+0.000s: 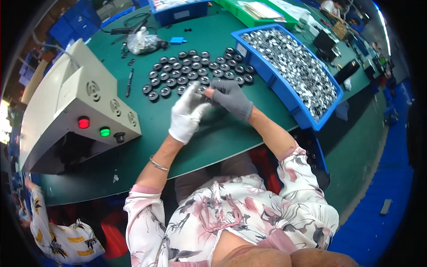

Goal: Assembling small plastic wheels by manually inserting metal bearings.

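Two gloved hands meet over the green table top (147, 115), just short of its near edge. The left hand (186, 113), in a white knit glove, and the right hand (231, 99), in a grey knit glove, pinch their fingertips together on one small dark part (207, 95); it is too hidden to tell more. Just beyond the fingers, dozens of small round black-and-silver caps (195, 71) lie in loose rows toward the table's middle. A long blue plastic bin (284, 95) of shiny metal pieces runs along the right edge. A beige machine housing (75, 107) with red and green buttons stands at the left edge.
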Motion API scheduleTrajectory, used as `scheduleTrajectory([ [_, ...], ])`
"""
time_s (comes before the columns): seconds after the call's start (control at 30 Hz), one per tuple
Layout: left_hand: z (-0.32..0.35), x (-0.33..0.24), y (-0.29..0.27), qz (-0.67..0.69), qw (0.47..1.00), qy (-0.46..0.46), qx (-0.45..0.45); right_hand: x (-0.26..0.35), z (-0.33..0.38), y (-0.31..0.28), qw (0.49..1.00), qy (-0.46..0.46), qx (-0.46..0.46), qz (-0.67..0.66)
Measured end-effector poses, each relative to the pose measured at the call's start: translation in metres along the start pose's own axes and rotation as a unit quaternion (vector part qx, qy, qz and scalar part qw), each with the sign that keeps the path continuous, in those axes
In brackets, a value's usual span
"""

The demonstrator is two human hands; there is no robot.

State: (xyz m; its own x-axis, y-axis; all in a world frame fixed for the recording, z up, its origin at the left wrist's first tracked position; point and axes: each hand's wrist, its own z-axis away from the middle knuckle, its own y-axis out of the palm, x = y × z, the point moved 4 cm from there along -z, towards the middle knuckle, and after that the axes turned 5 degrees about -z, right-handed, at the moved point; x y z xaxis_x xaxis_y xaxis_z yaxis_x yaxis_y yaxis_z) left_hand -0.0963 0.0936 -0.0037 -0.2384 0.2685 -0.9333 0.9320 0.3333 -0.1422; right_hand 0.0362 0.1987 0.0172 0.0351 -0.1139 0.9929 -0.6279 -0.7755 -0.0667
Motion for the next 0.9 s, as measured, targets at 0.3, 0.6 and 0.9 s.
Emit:
scheduleTrajectory([
  [0.3,0.0,0.002,-0.011,0.021,0.999,-0.032,-0.029,0.084,0.153,-0.085,0.971,0.118,0.142,0.155],
  [0.6,0.006,0.007,-0.006,-0.003,0.998,-0.065,-0.008,0.072,0.214,-0.09,0.865,0.054,0.001,0.499],
  [0.9,0.01,0.003,0.002,-0.089,0.996,0.022,-0.001,0.041,-0.07,-0.056,0.604,-0.12,-0.043,0.787],
])
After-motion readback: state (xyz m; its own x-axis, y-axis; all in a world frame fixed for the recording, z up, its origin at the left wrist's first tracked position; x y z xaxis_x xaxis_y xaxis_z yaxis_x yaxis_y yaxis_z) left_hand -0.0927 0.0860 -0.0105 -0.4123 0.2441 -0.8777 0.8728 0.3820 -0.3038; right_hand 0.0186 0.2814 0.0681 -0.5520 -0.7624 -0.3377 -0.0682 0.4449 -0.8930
